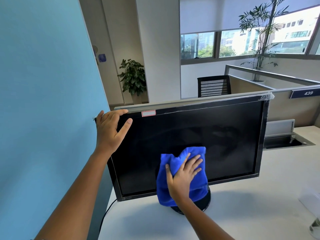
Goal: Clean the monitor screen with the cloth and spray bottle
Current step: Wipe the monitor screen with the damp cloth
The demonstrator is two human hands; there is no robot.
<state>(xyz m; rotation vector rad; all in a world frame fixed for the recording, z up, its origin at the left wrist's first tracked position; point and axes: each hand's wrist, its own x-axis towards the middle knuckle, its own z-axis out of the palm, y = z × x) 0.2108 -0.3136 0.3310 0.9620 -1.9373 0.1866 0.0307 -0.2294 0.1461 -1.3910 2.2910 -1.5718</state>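
From the head view, the main risk is the monitor [216, 135] tipping or swivelling on its round stand [206, 201] if the right hand [183, 177] pushes too hard low on the panel. The left hand [110, 130] guards against that by gripping the top left corner, fingers over the upper edge and thumb on the front bezel. The right hand lies flat, fingers spread, pressing the cloth [192, 151] against the lower middle of the screen. The cloth hangs bunched below the palm, so a loose fold could drag on the stand or smear rather than wipe. Faint cloudy marks show across the dark glass, and uneven pressure would probably leave streaks. The cloth is a thick, plush blue microfibre, soft and crumpled. The screen is flat, glossy black inside a thin hard bezel, with crinkled clear film [268, 97] at the top right corner and a small red-edged sticker [148, 113]. The white surface [242, 213] is smooth and matte. A clear object [314, 227] at the right edge may be the spray bottle, but it is too cropped to tell.
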